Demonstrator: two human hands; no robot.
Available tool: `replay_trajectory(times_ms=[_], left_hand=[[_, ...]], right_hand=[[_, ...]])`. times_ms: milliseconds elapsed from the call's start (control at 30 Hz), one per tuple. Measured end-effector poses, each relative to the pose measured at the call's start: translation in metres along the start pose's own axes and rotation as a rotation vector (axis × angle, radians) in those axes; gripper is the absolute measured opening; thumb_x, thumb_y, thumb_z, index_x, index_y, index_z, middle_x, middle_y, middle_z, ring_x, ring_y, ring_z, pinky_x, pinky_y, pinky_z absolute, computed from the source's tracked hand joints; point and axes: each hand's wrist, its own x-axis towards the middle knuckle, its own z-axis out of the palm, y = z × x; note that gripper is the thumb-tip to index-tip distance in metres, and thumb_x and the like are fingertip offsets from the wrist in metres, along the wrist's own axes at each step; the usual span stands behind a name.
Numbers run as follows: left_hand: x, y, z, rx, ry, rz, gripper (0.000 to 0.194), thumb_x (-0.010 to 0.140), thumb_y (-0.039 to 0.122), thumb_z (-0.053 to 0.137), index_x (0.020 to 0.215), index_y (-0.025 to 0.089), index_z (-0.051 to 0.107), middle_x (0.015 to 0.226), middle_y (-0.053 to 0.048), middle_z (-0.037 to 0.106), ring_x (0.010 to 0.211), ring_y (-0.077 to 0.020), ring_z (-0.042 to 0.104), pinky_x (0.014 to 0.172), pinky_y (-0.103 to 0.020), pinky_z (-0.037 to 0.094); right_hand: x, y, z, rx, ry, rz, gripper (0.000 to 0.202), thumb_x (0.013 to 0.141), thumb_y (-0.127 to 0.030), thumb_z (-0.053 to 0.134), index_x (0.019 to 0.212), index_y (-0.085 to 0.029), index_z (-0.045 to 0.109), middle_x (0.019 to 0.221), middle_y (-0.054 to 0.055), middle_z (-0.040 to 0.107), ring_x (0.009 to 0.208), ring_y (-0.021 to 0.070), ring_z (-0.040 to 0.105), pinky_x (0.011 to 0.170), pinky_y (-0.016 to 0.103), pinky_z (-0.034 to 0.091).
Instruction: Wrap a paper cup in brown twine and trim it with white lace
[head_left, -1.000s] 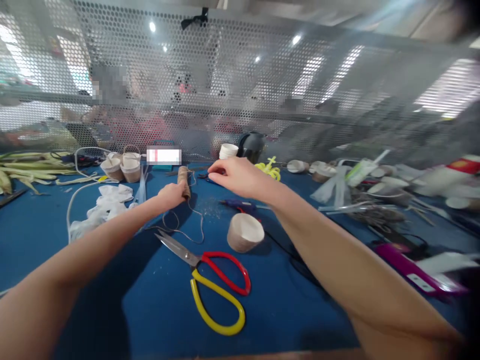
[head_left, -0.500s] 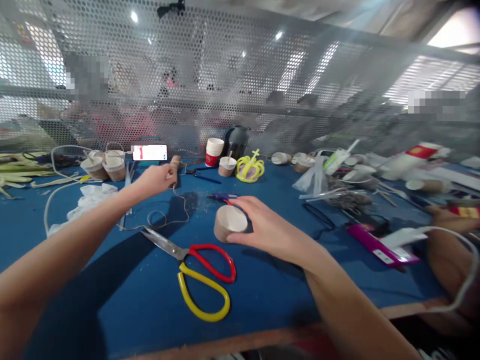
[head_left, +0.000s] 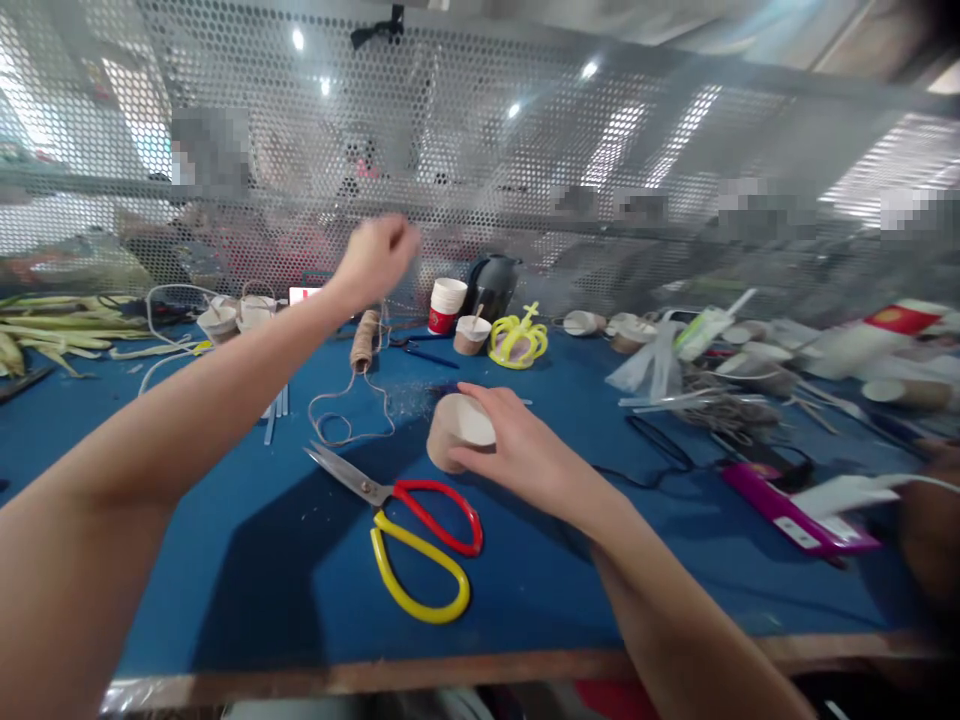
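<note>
My right hand (head_left: 521, 445) grips a short paper cup (head_left: 442, 440) with a brown outer wall, thumb in front and fingers round the far side. The cup's white mouth faces up. My left hand (head_left: 380, 258) is raised above the back of the table, fingers curled and blurred; what they pinch, if anything, cannot be made out. Below it a spool of twine (head_left: 365, 342) lies on the table, with a loose loop of twine (head_left: 351, 441) trailing toward me. Large scissors (head_left: 379, 492) with one red and one yellow handle lie open in front of the cup.
Behind stand stacked paper cups (head_left: 444, 305), a small brown cup (head_left: 472, 335), a yellow crown-shaped piece (head_left: 517, 342) and a dark jug (head_left: 491, 285). A purple box (head_left: 795, 510) and clutter lie right, beside another person's arm (head_left: 930, 520). Leaf strips (head_left: 60, 335) lie left.
My left hand has let go of the twine spool and risen up and to the right. The spool stays on the table. My right hand still holds the cup; the view has shifted slightly.
</note>
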Motion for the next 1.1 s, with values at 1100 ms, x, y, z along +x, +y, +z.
replay_trajectory(times_ms=[1100], left_hand=[[-0.162, -0.13, -0.043, 0.383, -0.476, -0.226, 0.016, 0.067, 0.029, 0.055, 0.066, 0.017, 0.066, 0.078, -0.009, 0.068, 0.081, -0.0239, 0.061, 0.071, -0.03, 0.043]], right_hand=[[-0.01, -0.053, 0.03, 0.059, -0.167, -0.237, 0.01, 0.077, -0.027, 0.063, 0.082, -0.018, 0.063, 0.084, 0.008, 0.066, 0.077, 0.0228, 0.062, 0.069, 0.036, 0.051]])
